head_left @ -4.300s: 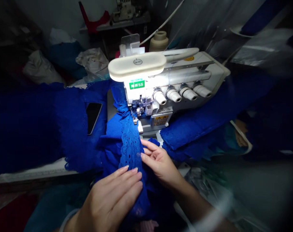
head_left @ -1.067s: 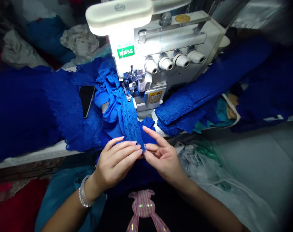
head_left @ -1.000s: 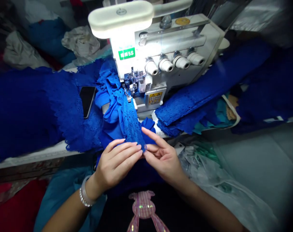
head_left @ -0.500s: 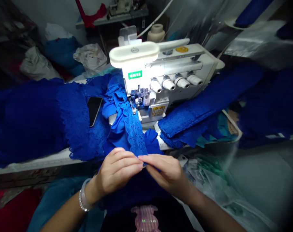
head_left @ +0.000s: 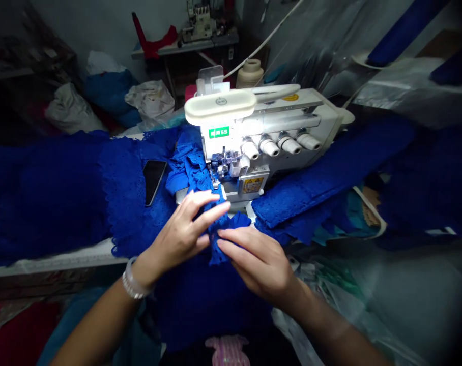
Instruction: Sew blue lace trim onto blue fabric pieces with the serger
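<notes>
A white overlock sewing machine [head_left: 277, 127] stands at the centre of the table, its lamp lit. A strip of blue lace fabric [head_left: 195, 170] runs from under the presser foot [head_left: 215, 178] down toward me. My left hand [head_left: 183, 231] lies on the fabric just in front of the foot, fingers stretched out and spread. My right hand [head_left: 254, 259] pinches the lower end of the blue lace strip between thumb and fingers. A bead bracelet [head_left: 130, 279] is on my left wrist.
A black phone [head_left: 153, 174] lies on heaped blue lace [head_left: 63, 193] at the left. Folded blue lace pieces [head_left: 322, 178] lie to the right of the machine. Bags and a second machine [head_left: 200, 20] stand behind. Clear plastic [head_left: 349, 300] sits at lower right.
My left hand has opened and moved up the strip toward the presser foot. My right hand has kept its pinch on the strip's end. The view has tilted up.
</notes>
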The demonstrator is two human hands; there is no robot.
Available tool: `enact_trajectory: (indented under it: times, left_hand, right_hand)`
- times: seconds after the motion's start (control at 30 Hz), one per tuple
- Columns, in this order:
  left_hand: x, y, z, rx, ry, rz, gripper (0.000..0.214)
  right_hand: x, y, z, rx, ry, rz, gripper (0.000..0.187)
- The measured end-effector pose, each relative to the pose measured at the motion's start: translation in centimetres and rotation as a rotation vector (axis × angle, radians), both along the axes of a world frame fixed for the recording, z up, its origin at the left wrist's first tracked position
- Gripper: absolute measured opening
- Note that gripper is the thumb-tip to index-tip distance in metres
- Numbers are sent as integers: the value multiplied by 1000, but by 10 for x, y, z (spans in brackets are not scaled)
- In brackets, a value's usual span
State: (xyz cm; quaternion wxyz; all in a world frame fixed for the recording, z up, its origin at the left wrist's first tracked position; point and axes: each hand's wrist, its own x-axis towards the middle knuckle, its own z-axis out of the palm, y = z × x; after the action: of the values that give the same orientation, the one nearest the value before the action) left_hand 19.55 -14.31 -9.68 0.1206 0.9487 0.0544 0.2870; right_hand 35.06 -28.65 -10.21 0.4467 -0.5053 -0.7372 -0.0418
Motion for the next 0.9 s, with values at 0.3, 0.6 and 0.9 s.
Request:
enact_trajectory:
  times: [0.3, 0.6, 0.9]
  left_hand:
    - [7, 21, -17, 20, -49, -18, 43]
    - [5, 37, -8, -191, -112, 33, 27]
    - [-2, -17, 7, 161, 16, -59, 27]
  right_hand:
    - [5, 29, -35, -148, 827, -255, 15]
    - [-7, 60, -42, -750, 1420, 50, 30]
    - [-8, 43, -30, -761, 1553, 172, 39]
